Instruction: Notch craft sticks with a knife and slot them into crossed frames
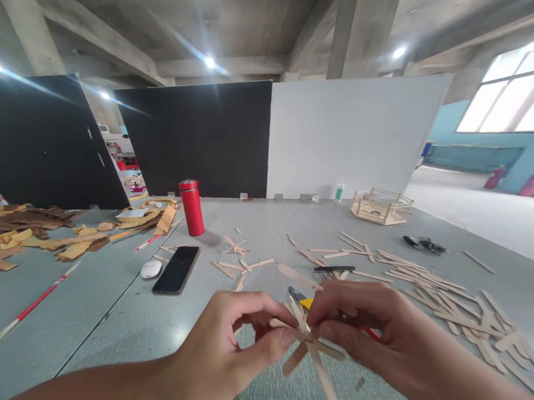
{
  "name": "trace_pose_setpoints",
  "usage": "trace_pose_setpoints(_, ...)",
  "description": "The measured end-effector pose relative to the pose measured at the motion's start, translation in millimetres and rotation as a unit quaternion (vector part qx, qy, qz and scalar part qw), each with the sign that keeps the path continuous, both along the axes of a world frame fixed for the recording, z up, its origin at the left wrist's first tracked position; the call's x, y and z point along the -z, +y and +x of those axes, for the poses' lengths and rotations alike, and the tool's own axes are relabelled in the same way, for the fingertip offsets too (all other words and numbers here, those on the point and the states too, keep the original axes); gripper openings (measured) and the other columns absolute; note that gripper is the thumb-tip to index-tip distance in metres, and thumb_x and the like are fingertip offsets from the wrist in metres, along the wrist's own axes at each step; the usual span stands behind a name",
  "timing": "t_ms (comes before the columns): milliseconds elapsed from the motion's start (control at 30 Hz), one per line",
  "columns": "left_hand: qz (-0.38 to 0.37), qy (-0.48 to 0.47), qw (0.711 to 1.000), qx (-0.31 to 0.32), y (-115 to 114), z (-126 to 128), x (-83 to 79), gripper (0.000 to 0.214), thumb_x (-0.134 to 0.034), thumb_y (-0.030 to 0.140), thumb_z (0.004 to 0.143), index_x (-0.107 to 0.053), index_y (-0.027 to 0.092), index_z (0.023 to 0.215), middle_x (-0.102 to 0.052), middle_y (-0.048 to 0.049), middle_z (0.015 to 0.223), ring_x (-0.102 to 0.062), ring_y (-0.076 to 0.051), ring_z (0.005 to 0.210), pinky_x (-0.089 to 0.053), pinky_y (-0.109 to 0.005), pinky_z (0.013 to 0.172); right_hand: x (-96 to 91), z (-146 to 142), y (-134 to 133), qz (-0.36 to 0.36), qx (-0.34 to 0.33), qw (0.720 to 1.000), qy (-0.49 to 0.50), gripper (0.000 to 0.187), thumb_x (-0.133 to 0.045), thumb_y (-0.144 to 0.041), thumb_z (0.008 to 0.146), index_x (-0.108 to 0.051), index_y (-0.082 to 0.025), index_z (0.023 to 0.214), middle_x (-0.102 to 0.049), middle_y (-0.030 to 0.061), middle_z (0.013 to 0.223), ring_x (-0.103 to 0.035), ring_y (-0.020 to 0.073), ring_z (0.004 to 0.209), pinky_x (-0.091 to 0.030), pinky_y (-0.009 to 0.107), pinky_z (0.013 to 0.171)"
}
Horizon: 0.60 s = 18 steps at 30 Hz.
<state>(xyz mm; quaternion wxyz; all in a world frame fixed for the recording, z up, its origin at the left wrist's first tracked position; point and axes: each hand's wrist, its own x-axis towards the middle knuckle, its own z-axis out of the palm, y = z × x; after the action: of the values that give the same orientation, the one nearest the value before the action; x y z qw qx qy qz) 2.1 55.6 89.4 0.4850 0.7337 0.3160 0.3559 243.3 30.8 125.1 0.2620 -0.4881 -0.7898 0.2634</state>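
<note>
Between my hands is a star of crossed wooden craft sticks point(318, 364), raised above the table near the front edge of the view. My left hand point(222, 333) pinches one arm of it between thumb and forefinger. My right hand point(371, 314) grips it close to the middle, fingertips at the crossing. Another craft stick point(295, 276) shows just beyond my right fingers; whether they touch it I cannot tell. Behind the star lies a tool with a dark tip and yellow part point(304, 302), mostly hidden by my right hand. Smaller sticks form another star point(235, 246) farther off.
Loose craft sticks point(461, 315) are heaped at right, with a black pen point(334, 268) among others. A stick-built frame point(381, 208) stands at the back right. Left are a phone point(177, 270), white earbud case point(151, 269), red flask point(191, 209) and brown-yellow scraps point(79, 239). Panels point(353, 136) close the back.
</note>
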Motion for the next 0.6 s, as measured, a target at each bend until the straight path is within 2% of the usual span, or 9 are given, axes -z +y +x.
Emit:
trace_pose_setpoints(100,-0.033,0.002,0.999,0.036,1.7,3.4,-0.9,0.017,-0.065,0.031,0.097,-0.077,0.02,0.1,-0.077,-0.0033,0.086,-0.068,-0.017,0.081,-0.052,-0.027,0.075,5.2,-1.1,1.2,-0.026,0.002,1.0,0.006,0.02,-0.059,-0.042,0.103,-0.074,-0.032,0.095,-0.073,-0.0026,0.086,-0.062,0.0153,0.076,-0.047,0.027,0.064)
trace_pose_setpoints(200,-0.063,-0.001,0.997,0.037,0.2,5.0,-0.5,0.016,-0.066,0.029,0.096,-0.076,0.016,0.095,-0.078,-0.0048,0.082,-0.07,-0.018,0.079,-0.053,-0.028,0.074,11.7,-4.0,3.1,-0.019,0.042,0.998,0.04,0.021,-0.061,-0.046,0.1,-0.075,-0.032,0.109,-0.075,0.0003,0.093,-0.065,0.0164,0.077,-0.05,0.027,0.066)
trace_pose_setpoints(333,-0.096,-0.033,0.995,0.024,0.2,4.1,0.6,0.025,-0.066,0.038,0.098,-0.075,0.015,0.095,-0.078,-0.0065,0.082,-0.069,-0.015,0.073,-0.051,-0.026,0.068,13.7,-4.8,4.2,0.015,0.074,0.994,0.075,0.032,-0.065,-0.049,0.097,-0.074,-0.029,0.121,-0.074,0.0024,0.085,-0.065,0.0165,0.071,-0.052,0.027,0.061)
trace_pose_setpoints(433,-0.095,-0.073,0.993,-0.005,3.1,3.4,0.6,0.029,-0.065,0.043,0.099,-0.074,0.015,0.098,-0.077,-0.0056,0.08,-0.067,-0.014,0.071,-0.049,-0.025,0.067,10.5,-4.4,4.0,0.02,0.076,0.993,0.091,0.037,-0.065,-0.049,0.097,-0.073,-0.026,0.125,-0.076,0.0048,0.092,-0.064,0.0153,0.068,-0.053,0.027,0.058)
trace_pose_setpoints(600,-0.09,-0.092,0.991,-0.024,5.2,3.4,-0.7,0.028,-0.069,0.043,0.097,-0.074,0.016,0.098,-0.076,-0.0042,0.079,-0.068,-0.014,0.073,-0.051,-0.025,0.068,10.9,-11.3,3.1,-0.051,0.098,0.982,0.152,0.047,-0.071,-0.049,0.091,-0.071,-0.025,0.132,-0.076,0.0073,0.103,-0.056,0.0103,0.054,-0.051,0.023,0.042)
